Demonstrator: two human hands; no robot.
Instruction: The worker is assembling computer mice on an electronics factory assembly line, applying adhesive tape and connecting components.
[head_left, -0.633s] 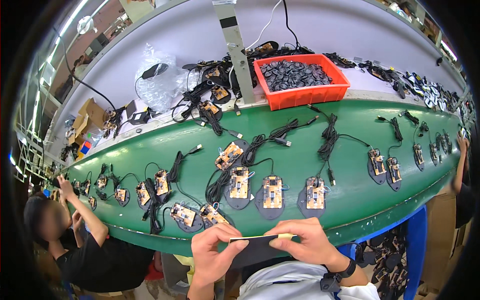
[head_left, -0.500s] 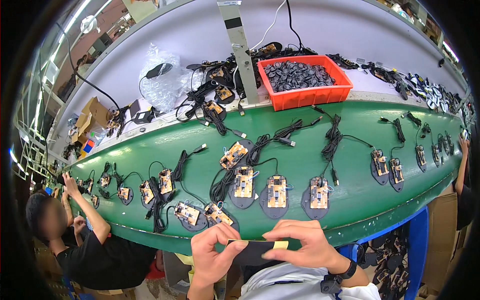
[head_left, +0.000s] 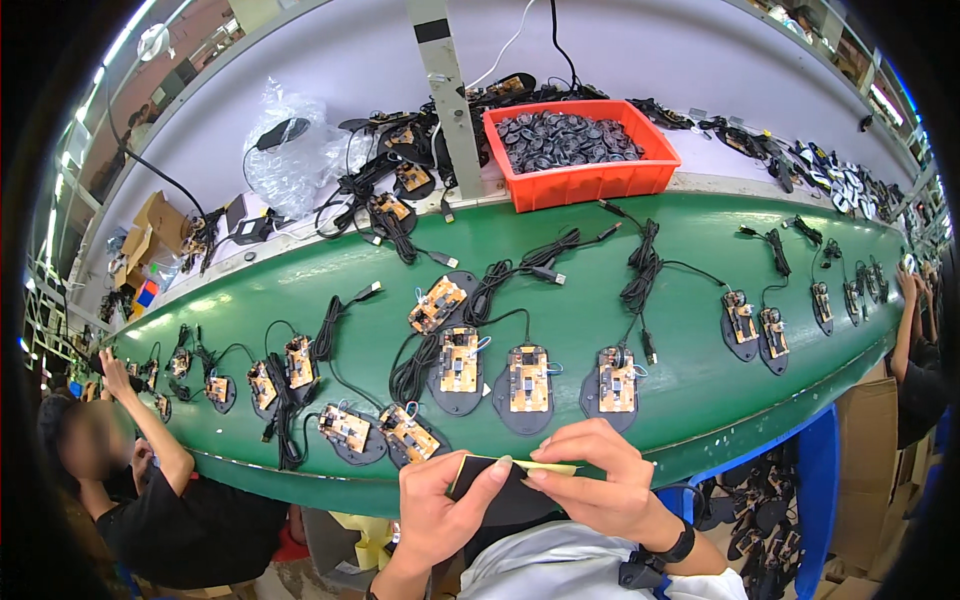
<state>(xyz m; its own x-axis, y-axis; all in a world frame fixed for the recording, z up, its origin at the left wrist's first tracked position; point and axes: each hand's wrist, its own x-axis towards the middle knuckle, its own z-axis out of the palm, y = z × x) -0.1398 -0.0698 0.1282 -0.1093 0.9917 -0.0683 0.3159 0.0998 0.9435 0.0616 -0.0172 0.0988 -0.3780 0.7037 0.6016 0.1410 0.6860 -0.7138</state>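
In front of my body, at the near edge of the green work surface (head_left: 690, 420), both hands grip a flat black piece with a yellow layer (head_left: 470, 474). My left hand (head_left: 440, 510) pinches its left end between thumb and fingers. With thumb and fingertips, my right hand (head_left: 608, 490) pinches the yellow strip (head_left: 552, 467) at its right end, which points out past the fingers. Beyond my hands lie mouse bases with tan circuit boards, one nearly straight ahead (head_left: 527, 385) and another to its right (head_left: 612, 385). Neither is touched.
A red-orange bin (head_left: 595, 185) of small dark round parts stands on the back ledge. Black bundled cables (head_left: 640, 280) trail over the green surface. A blue crate (head_left: 820, 490) of boards sits low right. One person (head_left: 150, 500) works at left; another's arm (head_left: 905, 325) reaches in at right.
My right fingertips have come closer to my left thumb, and the yellow strip now shows longer above the black piece. The whole scene has shifted slightly left in view.
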